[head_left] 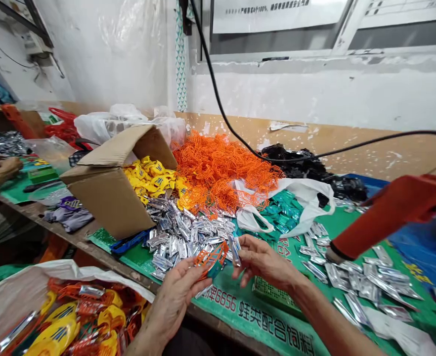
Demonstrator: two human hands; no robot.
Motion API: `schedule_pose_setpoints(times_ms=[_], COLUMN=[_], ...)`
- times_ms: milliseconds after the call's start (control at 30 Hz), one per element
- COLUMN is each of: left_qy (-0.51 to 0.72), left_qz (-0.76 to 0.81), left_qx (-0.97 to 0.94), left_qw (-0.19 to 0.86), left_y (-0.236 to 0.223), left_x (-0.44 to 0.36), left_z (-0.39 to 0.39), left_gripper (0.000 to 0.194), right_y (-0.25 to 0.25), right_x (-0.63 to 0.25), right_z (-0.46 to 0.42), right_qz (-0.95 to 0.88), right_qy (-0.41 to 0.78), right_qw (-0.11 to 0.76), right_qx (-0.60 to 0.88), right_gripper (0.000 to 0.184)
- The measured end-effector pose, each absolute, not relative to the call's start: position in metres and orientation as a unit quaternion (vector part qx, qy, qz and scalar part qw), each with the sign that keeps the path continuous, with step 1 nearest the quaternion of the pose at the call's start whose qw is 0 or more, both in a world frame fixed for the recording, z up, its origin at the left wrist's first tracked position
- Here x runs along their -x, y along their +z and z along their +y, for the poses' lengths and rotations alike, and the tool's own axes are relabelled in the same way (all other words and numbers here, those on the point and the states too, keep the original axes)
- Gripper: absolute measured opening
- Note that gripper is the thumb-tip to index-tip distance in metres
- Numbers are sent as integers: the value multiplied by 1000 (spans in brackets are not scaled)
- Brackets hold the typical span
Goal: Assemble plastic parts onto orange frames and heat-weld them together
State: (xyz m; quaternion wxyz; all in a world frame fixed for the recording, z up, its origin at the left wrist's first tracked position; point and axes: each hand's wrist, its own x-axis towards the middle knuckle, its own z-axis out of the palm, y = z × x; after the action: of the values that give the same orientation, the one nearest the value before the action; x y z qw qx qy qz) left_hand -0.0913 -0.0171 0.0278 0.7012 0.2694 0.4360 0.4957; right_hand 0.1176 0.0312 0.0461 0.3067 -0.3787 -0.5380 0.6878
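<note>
My left hand [177,299] is closed on an orange openwork plastic piece [211,254], with a dark green part along its lower side. Between the thumb and fingers of my right hand [260,259] is a silver strip-shaped piece [235,250], held upright beside the orange piece. Just behind both hands spreads a heap of similar silver pieces [183,232]. Below my right hand, partly hidden by the forearm, lies a green perforated block [277,296].
A cardboard box [110,202] spills yellow pieces [154,180]. Behind are orange openwork pieces [221,163] and a white bag of green pieces [283,212]. A red corded tool [388,212] juts in at right over silver pieces. A filled sack [77,272] stands lower left. A co-worker's hand [10,165] shows far left.
</note>
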Motion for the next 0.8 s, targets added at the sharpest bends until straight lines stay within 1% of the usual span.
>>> schedule_pose_setpoints(times_ms=[133,333,400,600,700,733,800], left_qy=[491,492,492,468,462,462,464], left_qz=[443,456,459,468,480,484,488], left_qx=[-273,-296,-303,-330,-334,-335,-338], left_qw=[699,680,675,673,666,663,658], left_y=[35,37,34,28,25,24,22], left_x=[89,80,76,66,63,63,62], left_z=[-20,-26,-27,-27,-27,-27,-26], left_gripper=[27,36,38,51,53,52,51], right_y=[42,37,32,19,16,15,14], right_x=[-114,-106,-102,-95,-96,-96,-95], right_z=[20,13,12,10,10,9,9], right_qz=[-505,-454,-425,-350,-327,-320,-308], right_qy=[717,697,699,730,733,731,725], right_qw=[316,396,417,438,446,451,463], right_qx=[362,389,396,390,395,399,406], right_gripper=[40,25,24,34,38,41,52])
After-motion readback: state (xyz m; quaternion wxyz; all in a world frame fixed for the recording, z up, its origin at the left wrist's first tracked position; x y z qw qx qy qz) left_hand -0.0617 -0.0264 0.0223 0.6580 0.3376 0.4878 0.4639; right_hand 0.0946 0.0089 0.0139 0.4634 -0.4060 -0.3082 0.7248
